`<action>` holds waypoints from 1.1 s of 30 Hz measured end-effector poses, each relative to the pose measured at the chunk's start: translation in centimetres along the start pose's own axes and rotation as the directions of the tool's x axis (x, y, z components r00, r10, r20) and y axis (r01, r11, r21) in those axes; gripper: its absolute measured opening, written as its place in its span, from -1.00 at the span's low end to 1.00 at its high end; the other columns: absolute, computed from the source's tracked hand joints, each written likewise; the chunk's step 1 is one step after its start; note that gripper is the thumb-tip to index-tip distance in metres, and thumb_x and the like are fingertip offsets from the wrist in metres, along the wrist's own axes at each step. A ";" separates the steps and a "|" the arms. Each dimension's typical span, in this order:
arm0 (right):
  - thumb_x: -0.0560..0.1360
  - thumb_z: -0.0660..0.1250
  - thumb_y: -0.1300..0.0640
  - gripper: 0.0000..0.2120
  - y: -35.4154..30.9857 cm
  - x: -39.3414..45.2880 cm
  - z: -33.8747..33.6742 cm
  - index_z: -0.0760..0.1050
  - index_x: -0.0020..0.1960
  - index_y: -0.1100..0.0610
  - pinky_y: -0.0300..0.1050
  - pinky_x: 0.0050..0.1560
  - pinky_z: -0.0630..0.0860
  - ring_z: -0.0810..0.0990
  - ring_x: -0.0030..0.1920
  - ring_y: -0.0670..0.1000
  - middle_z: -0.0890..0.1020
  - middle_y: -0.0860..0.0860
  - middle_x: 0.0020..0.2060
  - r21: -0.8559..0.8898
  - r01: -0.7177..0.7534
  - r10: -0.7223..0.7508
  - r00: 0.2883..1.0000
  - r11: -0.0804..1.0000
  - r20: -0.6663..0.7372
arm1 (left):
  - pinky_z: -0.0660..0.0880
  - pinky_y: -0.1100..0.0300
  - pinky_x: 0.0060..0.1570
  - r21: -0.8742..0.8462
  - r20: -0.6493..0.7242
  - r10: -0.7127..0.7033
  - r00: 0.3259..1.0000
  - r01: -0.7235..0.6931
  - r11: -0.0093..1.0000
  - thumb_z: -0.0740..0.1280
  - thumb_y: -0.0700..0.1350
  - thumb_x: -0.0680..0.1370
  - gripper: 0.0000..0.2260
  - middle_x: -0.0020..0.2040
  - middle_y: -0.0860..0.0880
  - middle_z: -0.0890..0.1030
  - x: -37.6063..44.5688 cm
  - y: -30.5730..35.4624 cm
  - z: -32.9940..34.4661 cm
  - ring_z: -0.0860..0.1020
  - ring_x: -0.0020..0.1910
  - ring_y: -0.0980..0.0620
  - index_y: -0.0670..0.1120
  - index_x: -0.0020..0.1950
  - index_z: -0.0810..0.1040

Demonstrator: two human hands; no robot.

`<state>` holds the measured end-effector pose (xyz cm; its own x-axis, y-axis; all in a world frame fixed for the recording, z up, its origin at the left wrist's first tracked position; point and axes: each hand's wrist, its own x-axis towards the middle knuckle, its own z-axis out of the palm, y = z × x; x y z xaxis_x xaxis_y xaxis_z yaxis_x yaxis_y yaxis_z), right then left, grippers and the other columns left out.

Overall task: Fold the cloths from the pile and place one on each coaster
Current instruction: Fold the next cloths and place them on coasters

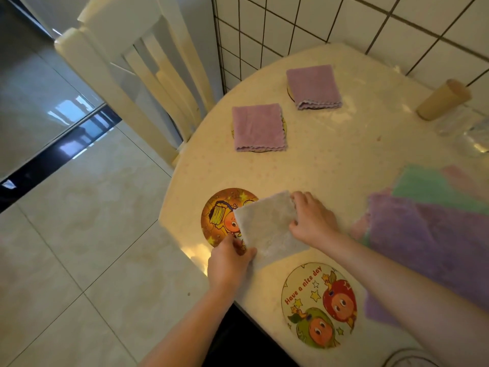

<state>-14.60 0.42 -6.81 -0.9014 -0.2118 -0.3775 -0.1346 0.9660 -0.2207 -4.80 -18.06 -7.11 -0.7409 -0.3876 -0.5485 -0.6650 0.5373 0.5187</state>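
Note:
A folded grey cloth (267,226) lies partly over the orange cartoon coaster (219,214) near the table's left edge. My left hand (229,256) pinches the cloth's near corner. My right hand (312,217) grips its right edge by the far corner. A second bare coaster (318,304), white with "Have a nice day", lies close to me. Two folded purple cloths (258,127) (312,86) each cover a coaster farther back. The pile of unfolded cloths (428,223), purple on top with green and pink beneath, lies at the right.
The round cream table (344,154) stands against a white tiled wall (304,22). A cardboard tube (443,99) and clear plastic wrap (465,128) lie at the back right. A cream wooden chair (137,75) stands beyond the table's left edge, over a tiled floor (79,247).

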 end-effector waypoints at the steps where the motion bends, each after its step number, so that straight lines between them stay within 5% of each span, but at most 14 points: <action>1: 0.45 0.25 0.15 -0.55 -0.3 0.4 -0.2 0.24 0.30 0.04 0.00 -0.06 0.51 0.43 0.13 0.07 0.38 0.01 0.19 0.021 0.045 -0.044 0.998 0.999 -0.047 | 0.49 0.13 -0.28 0.044 -0.011 0.023 1.000 -0.022 0.999 0.44 0.08 0.42 -0.78 -0.22 0.08 0.56 -0.3 0.1 0.1 0.52 -0.24 0.07 -0.01 -0.12 0.50; 4: 0.48 0.19 0.28 -0.57 -1.5 1.9 -0.5 0.32 0.34 0.09 -0.02 0.12 0.43 0.34 0.23 0.08 0.37 0.01 0.25 0.102 0.174 -0.162 0.980 0.980 -0.118 | 0.47 0.16 -0.30 0.075 0.001 0.049 0.999 -0.049 0.996 0.41 0.16 0.43 -0.74 -0.23 0.11 0.55 -1.1 0.6 0.4 0.52 -0.24 0.09 0.01 -0.10 0.50; 8: 0.52 0.18 0.23 -0.55 -2.1 3.8 -0.3 0.27 0.40 0.09 -0.02 0.27 0.32 0.28 0.30 0.11 0.36 0.02 0.34 -0.041 0.265 -0.263 0.964 0.964 0.048 | 0.55 0.12 -0.18 0.008 0.057 -0.021 0.998 0.021 1.000 0.43 0.12 0.43 -0.75 -0.19 0.09 0.55 -1.6 0.7 1.5 0.54 -0.20 0.08 0.02 -0.06 0.48; 16: 0.46 0.22 0.08 -0.63 -1.9 4.8 -1.0 0.28 0.25 0.02 0.04 0.17 0.30 0.31 0.23 0.18 0.39 0.08 0.23 -0.124 0.155 -0.128 0.970 0.980 0.206 | 0.45 0.20 -0.29 -0.166 0.072 -0.088 0.994 0.099 0.981 0.46 -0.02 0.44 -0.77 -0.13 0.03 0.53 -1.8 0.7 2.2 0.50 -0.21 0.10 -0.04 -0.06 0.45; 21: 0.45 0.24 0.03 -0.61 -2.0 5.5 -1.1 0.36 0.25 0.10 0.01 0.22 0.31 0.33 0.22 0.22 0.40 0.15 0.19 -0.119 0.100 -0.066 0.963 0.988 0.260 | 0.58 0.05 -0.14 -0.140 0.101 -0.086 0.991 0.100 0.985 0.47 0.00 0.40 -0.80 -0.14 0.07 0.57 -1.7 0.6 2.0 0.55 -0.17 0.06 0.02 -0.08 0.50; 28: 0.40 0.33 0.14 -0.85 -1.5 4.1 -2.5 0.50 -0.04 0.12 -0.14 -0.16 0.40 0.55 -0.01 0.11 0.60 0.09 -0.04 0.320 0.017 -0.070 0.986 0.947 0.154 | 0.47 0.09 -0.22 -0.321 0.128 -0.024 0.991 0.065 0.945 0.46 -0.14 0.37 -0.77 -0.21 -0.02 0.54 -1.3 -0.1 -0.1 0.49 -0.24 0.01 -0.06 -0.20 0.39; 33: 0.42 0.40 0.07 -0.78 -4.1 4.8 -3.1 0.52 0.03 0.10 -0.16 -0.17 0.46 0.59 -0.06 0.04 0.60 0.03 -0.05 0.517 0.007 -0.060 0.994 0.856 0.086 | 0.59 -0.07 -0.06 -0.544 0.100 -0.141 0.985 0.173 0.821 0.51 -0.24 0.35 -0.72 -0.16 -0.16 0.67 0.0 -1.5 -3.8 0.63 -0.22 -0.09 -0.14 -0.05 0.47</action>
<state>-19.65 -4.11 -4.92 -0.8530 -0.2812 -0.4398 0.0915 0.7489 -0.6564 -4.15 -21.75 -5.37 -0.6264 -0.3825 -0.6792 -0.7253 -0.0333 0.6877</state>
